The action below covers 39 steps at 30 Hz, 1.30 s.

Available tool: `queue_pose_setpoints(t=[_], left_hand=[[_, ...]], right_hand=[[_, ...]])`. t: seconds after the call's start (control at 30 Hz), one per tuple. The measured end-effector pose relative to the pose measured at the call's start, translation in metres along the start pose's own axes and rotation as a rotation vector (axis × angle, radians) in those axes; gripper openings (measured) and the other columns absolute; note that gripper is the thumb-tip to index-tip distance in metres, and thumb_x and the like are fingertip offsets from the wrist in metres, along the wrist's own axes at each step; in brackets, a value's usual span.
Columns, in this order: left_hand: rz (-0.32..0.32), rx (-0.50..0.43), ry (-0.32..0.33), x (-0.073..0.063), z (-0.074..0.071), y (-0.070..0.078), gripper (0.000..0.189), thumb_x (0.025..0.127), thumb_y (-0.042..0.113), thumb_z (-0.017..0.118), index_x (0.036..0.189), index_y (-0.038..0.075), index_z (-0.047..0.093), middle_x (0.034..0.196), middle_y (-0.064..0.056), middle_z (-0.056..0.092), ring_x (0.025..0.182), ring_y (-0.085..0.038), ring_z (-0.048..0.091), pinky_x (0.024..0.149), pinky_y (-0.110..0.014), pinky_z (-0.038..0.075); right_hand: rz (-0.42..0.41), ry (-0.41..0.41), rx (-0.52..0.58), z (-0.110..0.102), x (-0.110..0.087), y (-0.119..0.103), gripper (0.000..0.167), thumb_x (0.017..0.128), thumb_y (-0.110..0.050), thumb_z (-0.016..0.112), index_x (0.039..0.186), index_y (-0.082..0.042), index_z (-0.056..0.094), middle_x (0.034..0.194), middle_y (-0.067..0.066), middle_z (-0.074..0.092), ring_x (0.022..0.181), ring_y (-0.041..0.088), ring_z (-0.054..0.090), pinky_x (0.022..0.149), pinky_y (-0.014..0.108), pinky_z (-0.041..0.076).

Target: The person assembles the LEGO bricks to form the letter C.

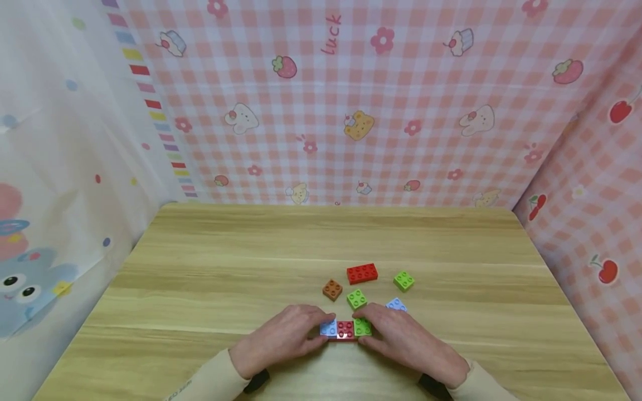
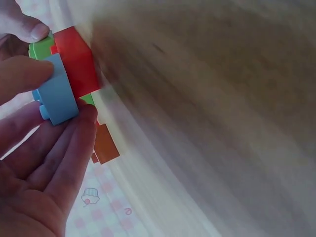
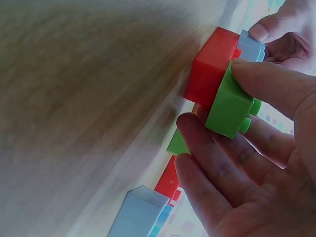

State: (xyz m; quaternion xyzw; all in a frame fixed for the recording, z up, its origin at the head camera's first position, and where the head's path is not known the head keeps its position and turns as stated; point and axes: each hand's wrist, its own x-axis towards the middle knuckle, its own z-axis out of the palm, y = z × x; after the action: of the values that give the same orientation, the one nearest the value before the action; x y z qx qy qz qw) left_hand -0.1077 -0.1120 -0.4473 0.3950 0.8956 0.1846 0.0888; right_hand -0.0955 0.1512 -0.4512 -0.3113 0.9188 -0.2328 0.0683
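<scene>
Left hand (image 1: 291,332) pinched blue brick (image 1: 328,328), right hand (image 1: 403,338) pinched green brick (image 1: 362,328); both sat atop red base brick (image 1: 345,329), nine and three o'clock, at table's (image 1: 225,250) six. Loose bricks (image 1: 362,273), eleven to two, lay unjoined.

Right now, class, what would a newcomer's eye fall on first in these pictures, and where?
Probably the blue brick pinched by the left hand and the green brick pinched by the right hand, set on opposite ends of a red brick toward the near side of the table. Behind, the pink checked cloth fills the head view's upper middle.
</scene>
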Motion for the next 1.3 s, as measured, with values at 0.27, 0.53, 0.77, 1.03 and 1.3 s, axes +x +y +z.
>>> queue_pose_setpoints(t=[0.27, 0.53, 0.77, 1.03, 1.3], left_hand=[[-0.092, -0.177, -0.015, 0.002, 0.005, -0.006, 0.044, 0.093, 0.025, 0.080, 0.133, 0.010, 0.068, 0.124, 0.001, 0.072, 0.112, -0.009, 0.066, 0.097, -0.030, 0.055], [-0.139, -0.406, 0.000, -0.001, 0.008, -0.015, 0.040, 0.086, 0.021, 0.086, 0.122, 0.014, 0.069, 0.108, 0.008, 0.072, 0.096, -0.002, 0.064, 0.086, -0.023, 0.056], [-0.146, -0.567, -0.030, -0.002, 0.008, -0.025, 0.040, 0.086, 0.014, 0.085, 0.122, 0.011, 0.068, 0.114, 0.001, 0.073, 0.101, -0.006, 0.068, 0.089, -0.021, 0.056], [-0.157, -0.591, -0.043, -0.003, 0.009, -0.027, 0.036, 0.089, 0.015, 0.083, 0.121, 0.013, 0.069, 0.113, 0.001, 0.074, 0.102, -0.007, 0.069, 0.087, -0.020, 0.056], [-0.158, -0.599, -0.038, -0.001, 0.009, -0.026, 0.032, 0.090, 0.016, 0.082, 0.120, 0.013, 0.070, 0.112, 0.002, 0.074, 0.101, -0.007, 0.069, 0.088, -0.021, 0.056]], right_hand=[[0.007, -0.021, 0.011, 0.000, -0.003, 0.001, 0.043, 0.091, -0.026, 0.081, 0.128, -0.009, 0.067, 0.122, 0.002, 0.070, 0.107, 0.011, 0.065, 0.091, 0.039, 0.059], [0.006, -0.006, 0.068, -0.010, -0.012, 0.009, 0.052, 0.093, -0.039, 0.078, 0.137, -0.014, 0.064, 0.136, -0.002, 0.065, 0.127, 0.020, 0.059, 0.105, 0.047, 0.052], [0.038, 0.000, 0.083, -0.027, -0.018, 0.027, 0.060, 0.092, -0.046, 0.077, 0.140, -0.013, 0.061, 0.141, 0.002, 0.062, 0.131, 0.026, 0.057, 0.105, 0.051, 0.051], [0.037, -0.027, 0.126, -0.038, -0.021, 0.049, 0.059, 0.093, -0.040, 0.078, 0.142, -0.011, 0.060, 0.145, 0.007, 0.061, 0.134, 0.034, 0.055, 0.108, 0.057, 0.047], [0.065, -0.076, 0.178, -0.043, -0.023, 0.065, 0.057, 0.094, -0.039, 0.077, 0.142, -0.014, 0.061, 0.148, 0.006, 0.058, 0.134, 0.035, 0.054, 0.106, 0.057, 0.049]])
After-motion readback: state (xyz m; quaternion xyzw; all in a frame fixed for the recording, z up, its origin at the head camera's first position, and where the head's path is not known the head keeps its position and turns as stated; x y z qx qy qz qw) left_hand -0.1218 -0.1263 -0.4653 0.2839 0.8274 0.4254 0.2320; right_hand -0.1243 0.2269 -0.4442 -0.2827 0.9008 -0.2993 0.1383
